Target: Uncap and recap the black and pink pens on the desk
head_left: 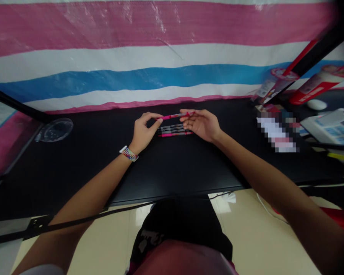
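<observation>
The left hand (143,131) and the right hand (202,124) each pinch an end of a pink pen (174,115) held level just above three more pens (174,130) lying on the black table (172,168), a clear dish (55,130) out at nine o'clock.

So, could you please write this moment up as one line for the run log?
left hand: holds pink pen end | right hand: holds other end | pen: raised above pens lying on black table | clear lid: table's left

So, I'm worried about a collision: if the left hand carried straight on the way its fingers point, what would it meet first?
Probably the right hand: the left hand points rightward along the pink pen both hold. Depth is unclear.
</observation>
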Action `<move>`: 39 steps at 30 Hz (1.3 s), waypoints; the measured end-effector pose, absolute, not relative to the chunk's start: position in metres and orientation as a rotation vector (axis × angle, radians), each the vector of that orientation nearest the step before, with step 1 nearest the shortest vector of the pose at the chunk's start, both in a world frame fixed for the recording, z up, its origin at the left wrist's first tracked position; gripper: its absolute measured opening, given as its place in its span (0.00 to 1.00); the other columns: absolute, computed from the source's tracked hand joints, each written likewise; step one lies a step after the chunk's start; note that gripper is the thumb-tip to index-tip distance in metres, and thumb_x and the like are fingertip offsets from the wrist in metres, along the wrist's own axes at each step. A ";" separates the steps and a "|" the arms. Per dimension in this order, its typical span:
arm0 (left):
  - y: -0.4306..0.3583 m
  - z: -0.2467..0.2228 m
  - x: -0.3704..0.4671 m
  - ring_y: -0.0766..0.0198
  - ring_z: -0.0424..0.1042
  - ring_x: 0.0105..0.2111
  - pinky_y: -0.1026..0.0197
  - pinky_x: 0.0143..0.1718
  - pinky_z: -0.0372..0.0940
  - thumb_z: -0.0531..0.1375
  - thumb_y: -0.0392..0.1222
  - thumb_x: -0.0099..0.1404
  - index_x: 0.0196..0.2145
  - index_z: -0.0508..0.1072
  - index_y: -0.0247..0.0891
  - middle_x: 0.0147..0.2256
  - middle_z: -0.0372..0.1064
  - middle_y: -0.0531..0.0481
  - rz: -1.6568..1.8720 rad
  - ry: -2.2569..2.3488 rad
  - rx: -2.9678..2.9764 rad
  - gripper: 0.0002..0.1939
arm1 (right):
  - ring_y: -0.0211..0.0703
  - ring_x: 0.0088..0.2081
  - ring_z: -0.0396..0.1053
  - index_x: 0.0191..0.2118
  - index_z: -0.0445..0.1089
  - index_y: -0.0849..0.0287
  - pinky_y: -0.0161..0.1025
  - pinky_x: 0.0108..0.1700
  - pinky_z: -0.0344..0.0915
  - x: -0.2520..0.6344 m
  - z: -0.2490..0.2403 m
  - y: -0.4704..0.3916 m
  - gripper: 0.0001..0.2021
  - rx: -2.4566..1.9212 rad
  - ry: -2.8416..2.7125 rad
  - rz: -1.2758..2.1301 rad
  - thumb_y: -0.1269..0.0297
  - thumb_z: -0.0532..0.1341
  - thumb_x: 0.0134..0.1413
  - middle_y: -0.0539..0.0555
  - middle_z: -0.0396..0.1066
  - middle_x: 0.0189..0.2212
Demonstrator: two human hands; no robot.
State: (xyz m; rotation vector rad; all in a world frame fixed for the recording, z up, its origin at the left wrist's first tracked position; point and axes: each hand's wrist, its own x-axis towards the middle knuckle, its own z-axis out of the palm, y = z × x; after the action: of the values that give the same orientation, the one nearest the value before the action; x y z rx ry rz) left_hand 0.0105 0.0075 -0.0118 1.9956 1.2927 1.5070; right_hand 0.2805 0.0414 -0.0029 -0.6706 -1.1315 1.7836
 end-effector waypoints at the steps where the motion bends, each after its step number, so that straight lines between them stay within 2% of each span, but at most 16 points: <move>1: 0.008 -0.012 0.011 0.54 0.81 0.45 0.48 0.54 0.72 0.69 0.44 0.75 0.44 0.86 0.45 0.42 0.85 0.48 1.518 1.285 1.991 0.04 | 0.51 0.42 0.80 0.54 0.83 0.58 0.50 0.52 0.79 0.281 -0.001 0.041 0.23 -0.660 -1.116 1.830 0.49 0.65 0.61 0.60 0.86 0.43; 5: 0.008 -0.013 0.010 0.55 0.81 0.44 0.48 0.53 0.72 0.70 0.45 0.74 0.44 0.86 0.46 0.41 0.85 0.48 1.552 1.273 1.984 0.04 | 0.54 0.47 0.81 0.58 0.80 0.55 0.52 0.55 0.80 0.280 0.003 0.038 0.25 -0.621 -1.086 1.923 0.46 0.62 0.63 0.60 0.86 0.50; 10: 0.007 -0.011 0.009 0.54 0.81 0.44 0.47 0.51 0.73 0.70 0.50 0.74 0.43 0.87 0.47 0.40 0.85 0.48 1.538 1.276 2.000 0.07 | 0.56 0.50 0.82 0.58 0.79 0.54 0.56 0.58 0.80 0.281 0.006 0.036 0.25 -0.622 -1.116 1.950 0.45 0.65 0.62 0.61 0.85 0.54; 17: 0.003 -0.009 0.012 0.51 0.81 0.46 0.44 0.53 0.74 0.70 0.59 0.74 0.43 0.88 0.48 0.41 0.85 0.48 1.501 1.271 2.005 0.14 | 0.56 0.49 0.81 0.51 0.81 0.57 0.57 0.60 0.79 0.282 0.003 0.037 0.21 -0.634 -1.098 1.901 0.51 0.66 0.57 0.62 0.85 0.44; 21: 0.003 -0.010 0.013 0.52 0.81 0.46 0.44 0.53 0.74 0.70 0.58 0.74 0.44 0.88 0.48 0.42 0.85 0.47 1.510 1.276 2.003 0.13 | 0.57 0.50 0.81 0.50 0.81 0.55 0.58 0.60 0.79 0.281 0.004 0.036 0.22 -0.644 -1.075 1.916 0.49 0.66 0.56 0.61 0.85 0.44; 25: 0.003 -0.010 0.013 0.52 0.81 0.46 0.45 0.53 0.73 0.70 0.57 0.74 0.45 0.87 0.48 0.42 0.85 0.47 1.508 1.277 2.008 0.12 | 0.55 0.49 0.81 0.49 0.82 0.56 0.57 0.61 0.78 0.281 0.006 0.035 0.20 -0.633 -1.054 1.917 0.52 0.66 0.55 0.60 0.85 0.43; 31: 0.003 -0.008 0.014 0.52 0.81 0.45 0.45 0.53 0.73 0.71 0.56 0.74 0.45 0.87 0.47 0.41 0.85 0.48 1.527 1.271 2.023 0.12 | 0.59 0.48 0.80 0.49 0.80 0.54 0.59 0.57 0.79 0.280 0.008 0.034 0.24 -0.656 -1.118 1.861 0.42 0.65 0.55 0.61 0.85 0.43; 39: 0.003 -0.010 0.014 0.53 0.81 0.45 0.46 0.53 0.73 0.70 0.56 0.74 0.45 0.87 0.48 0.42 0.85 0.48 1.502 1.275 2.012 0.12 | 0.55 0.46 0.79 0.48 0.82 0.55 0.56 0.59 0.77 0.279 0.004 0.034 0.20 -0.634 -1.053 1.907 0.50 0.65 0.53 0.60 0.85 0.43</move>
State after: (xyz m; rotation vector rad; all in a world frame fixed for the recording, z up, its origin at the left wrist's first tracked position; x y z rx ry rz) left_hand 0.0137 0.0035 -0.0098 2.0123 1.2747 1.5024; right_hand 0.2788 0.0336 0.0044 -0.6341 -1.0534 1.9066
